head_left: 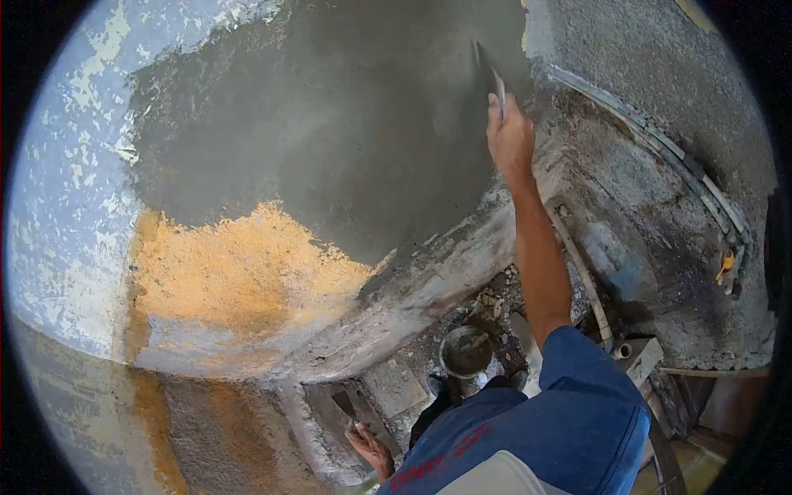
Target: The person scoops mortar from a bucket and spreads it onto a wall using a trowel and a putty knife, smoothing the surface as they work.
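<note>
My right hand [511, 142] is closed round the handle of a trowel [487, 69], its blade seen nearly edge-on against the wet grey plaster [346, 115] near the wall's right corner. That arm is stretched out far ahead of me. Low down, my left hand [371, 450] grips a putty knife [345, 404] by its handle, the flat blade pointing up and away from the wrist. The putty knife is apart from the plastered patch. Below the grey plaster, a rough orange patch [239, 264] of old wall shows.
A round bucket [464, 352] stands on the rubble-strewn floor by my feet. Flexible conduits [660, 144] run along the right wall, and a pipe [582, 276] leans beside my right arm. Peeling pale-blue paint [66, 206] covers the left wall. A ledge [429, 289] runs under the plaster.
</note>
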Available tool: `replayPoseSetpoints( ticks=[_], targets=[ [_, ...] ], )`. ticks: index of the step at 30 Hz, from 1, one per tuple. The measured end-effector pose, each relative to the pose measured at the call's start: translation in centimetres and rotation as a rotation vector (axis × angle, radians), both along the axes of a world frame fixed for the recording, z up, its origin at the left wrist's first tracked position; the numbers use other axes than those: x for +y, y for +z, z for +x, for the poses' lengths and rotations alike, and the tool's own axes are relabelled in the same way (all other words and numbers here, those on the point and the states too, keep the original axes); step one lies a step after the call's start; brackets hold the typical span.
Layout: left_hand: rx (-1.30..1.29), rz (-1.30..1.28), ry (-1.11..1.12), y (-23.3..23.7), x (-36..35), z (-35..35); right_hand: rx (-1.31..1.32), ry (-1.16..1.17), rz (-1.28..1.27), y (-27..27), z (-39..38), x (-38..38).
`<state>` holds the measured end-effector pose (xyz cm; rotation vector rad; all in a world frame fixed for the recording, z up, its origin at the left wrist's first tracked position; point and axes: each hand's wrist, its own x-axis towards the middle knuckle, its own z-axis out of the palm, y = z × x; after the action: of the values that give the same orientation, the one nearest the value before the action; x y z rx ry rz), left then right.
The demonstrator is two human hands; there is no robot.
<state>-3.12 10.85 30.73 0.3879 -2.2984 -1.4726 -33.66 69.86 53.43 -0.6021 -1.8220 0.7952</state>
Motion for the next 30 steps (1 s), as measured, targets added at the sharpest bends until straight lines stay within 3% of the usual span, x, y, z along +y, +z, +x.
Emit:
replayPoseSetpoints(
  ticks=[4,6,12,15,17,18,20,21,22,24,26,27,28,29,30],
  targets=[
    [-0.044,-0.034,0.038,-0.2,0.1,-0.6,0.035,0.048,0.043,-3.7,-0.1,-3.1],
    [-0.080,-0.050,0.028,2.3,1.8,-1.0,0.236,0.029,0.014,-4.4,-1.2,-5.1],
    [-0.089,-0.037,-0.020,1.7,1.9,-1.7,-0.134,0.112,-0.039,-6.1,-7.5,-14.2],
    [-0.101,-0.007,-0.083,3.2,3.7,-2.5,0.166,-0.040,0.357,-8.1,-5.2,-16.0],
    [-0.113,0.010,-0.126,4.0,3.9,-3.5,-0.037,0.500,-0.122,-7.0,1.8,-14.5],
    [-0.112,0.032,-0.135,3.9,3.8,-4.1,-0.032,0.493,-0.116,-6.2,2.2,-12.3],
    [-0.122,0.049,-0.142,4.4,4.3,-4.1,0.101,0.064,-0.004,-4.9,1.1,-7.9],
    [-0.117,0.019,-0.168,5.3,5.0,-4.0,0.094,0.065,-0.011,-5.3,-0.6,-7.3],
    [-0.110,-0.008,-0.196,5.8,5.4,-3.9,-0.073,0.138,-0.017,-6.3,-3.3,-7.3],
    [-0.108,0.017,-0.211,4.0,5.5,-4.7,-0.057,0.069,0.098,-7.4,-8.1,-10.3],
    [-0.127,0.026,-0.217,3.2,5.2,-4.4,0.104,-0.063,0.198,-8.4,-6.8,-13.9],
    [-0.113,0.015,-0.230,3.2,5.4,-4.8,-0.051,0.270,-0.098,-7.9,-3.8,-14.2],
    [-0.098,0.005,-0.239,3.2,5.7,-5.0,-0.160,0.407,-0.191,-6.4,-1.2,-13.3],
    [-0.092,0.007,-0.239,3.5,5.8,-5.4,-0.281,0.531,-0.282,-4.9,1.4,-12.3],
    [-0.109,0.023,-0.221,4.1,6.1,-5.7,-0.356,0.460,-0.163,-3.9,3.3,-10.5]
  ],
)
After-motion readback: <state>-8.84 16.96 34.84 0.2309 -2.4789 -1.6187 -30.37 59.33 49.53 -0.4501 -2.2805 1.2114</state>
